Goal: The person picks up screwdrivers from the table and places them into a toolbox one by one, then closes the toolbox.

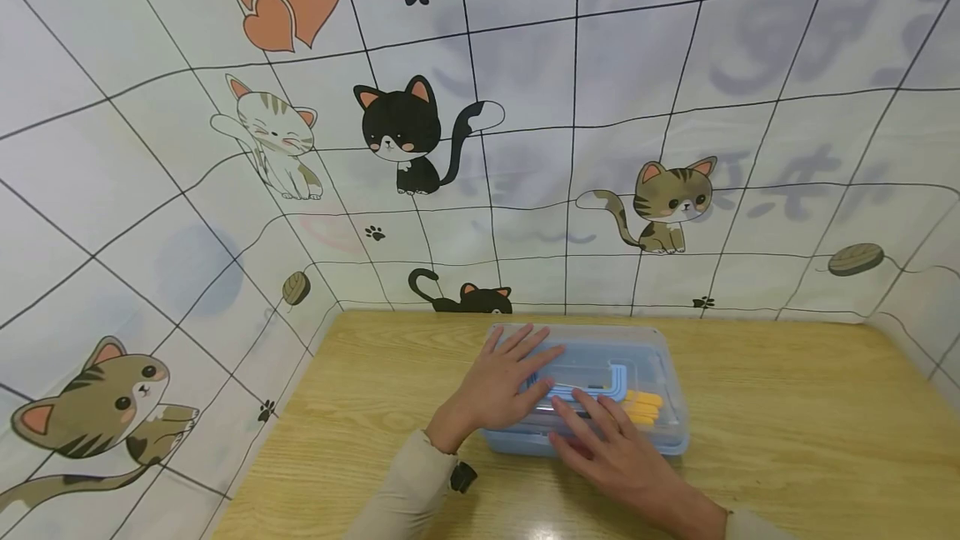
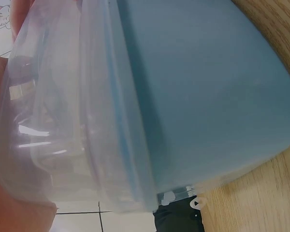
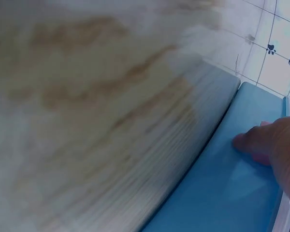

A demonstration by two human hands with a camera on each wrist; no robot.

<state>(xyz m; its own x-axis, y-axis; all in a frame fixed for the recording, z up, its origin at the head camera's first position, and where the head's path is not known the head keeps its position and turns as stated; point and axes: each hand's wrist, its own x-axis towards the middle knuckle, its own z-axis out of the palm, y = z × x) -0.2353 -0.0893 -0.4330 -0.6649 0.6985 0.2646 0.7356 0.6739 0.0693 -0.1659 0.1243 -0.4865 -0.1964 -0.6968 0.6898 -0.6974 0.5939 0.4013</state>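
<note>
A plastic box (image 1: 517,442) with a light blue base and a clear lid (image 1: 660,365) stands on the table. A blue handle (image 1: 618,382) shows on the lid, and yellow pieces (image 1: 643,408) show through it. My left hand (image 1: 498,390) lies spread over the lid's left part, fingers pointing to the back. At the front edge is my right hand (image 1: 618,465), its fingertips on the lid near the handle. In the right wrist view a digit of this hand (image 3: 275,145) touches the blue side wall. The left wrist view shows the lid resting on the base.
The box stands on a wood-grain table (image 1: 795,423), near its back edge. Behind and to the left, a white grid-patterned cloth (image 1: 540,148) with printed cats rises from the table. A small black object (image 1: 462,477) is beside my left cuff.
</note>
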